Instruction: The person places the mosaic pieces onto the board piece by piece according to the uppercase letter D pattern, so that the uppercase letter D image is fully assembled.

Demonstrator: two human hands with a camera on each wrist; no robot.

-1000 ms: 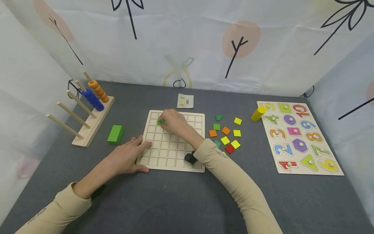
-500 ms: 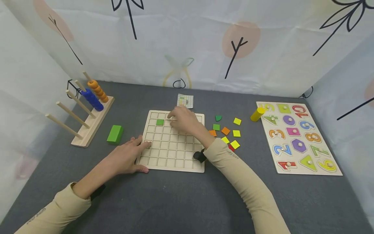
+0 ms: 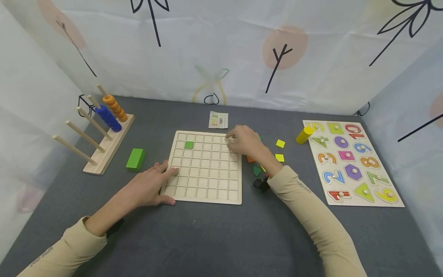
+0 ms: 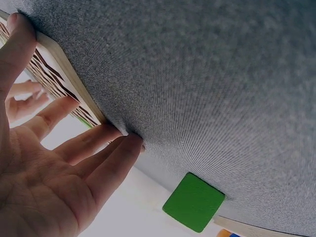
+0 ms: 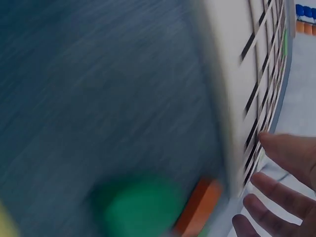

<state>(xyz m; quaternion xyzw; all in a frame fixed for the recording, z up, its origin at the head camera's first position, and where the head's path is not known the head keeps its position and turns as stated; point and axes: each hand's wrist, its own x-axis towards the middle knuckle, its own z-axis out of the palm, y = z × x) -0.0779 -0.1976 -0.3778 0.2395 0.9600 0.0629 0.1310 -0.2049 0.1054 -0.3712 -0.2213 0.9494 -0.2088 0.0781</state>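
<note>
A pale wooden grid board (image 3: pixel 204 184) lies flat on the grey table. One green square tile (image 3: pixel 189 145) sits in a cell near its upper left. My left hand (image 3: pixel 149 187) rests along the board's left edge, thumb and fingers spread; the left wrist view shows fingertips touching the board's side (image 4: pixel 74 79). Over the upper right edge hovers my right hand (image 3: pixel 246 141), fingers loosely bent, with nothing visible between them. Beneath and beside it lie loose tiles, among them yellow ones (image 3: pixel 280 143), an orange one (image 5: pixel 200 207) and a green piece (image 3: pixel 257 171); the hand and wrist hide others.
A small printed grid card (image 3: pixel 218 120) lies behind the board. To the left stand a green block (image 3: pixel 135 159) and a peg stand (image 3: pixel 110 148) with blue and orange beads. At right are a yellow cylinder (image 3: pixel 304 135) and a number puzzle board (image 3: pixel 353 165).
My right hand has let go of the green tile in its cell and moved right across the board to the right edge, toward the loose tiles. The left hand stays put.
</note>
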